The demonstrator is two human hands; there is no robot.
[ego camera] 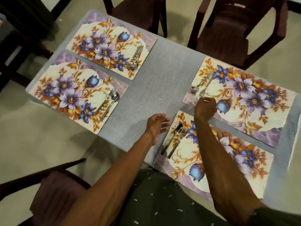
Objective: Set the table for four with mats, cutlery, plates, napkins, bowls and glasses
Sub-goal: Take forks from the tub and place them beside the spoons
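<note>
mats (112,51): four, floral purple-gold, cutlery on each | left grip (157,126): loose, apart | right grip (206,108): curled, holds nothing

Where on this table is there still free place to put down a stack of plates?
The grey cloth strip down the middle, between the left mats and right mats, is bare. Each mat's cream centre is free too. It is crowded where the cutlery lies, near the left hand and right hand.

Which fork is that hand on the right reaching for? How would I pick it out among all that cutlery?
Start at the grey table and find the far right flowered mat, one of four. The fork lies near its left edge, just beyond the right hand. Unlike the other mats' cutlery, it lies a little apart from its spoon.
</note>
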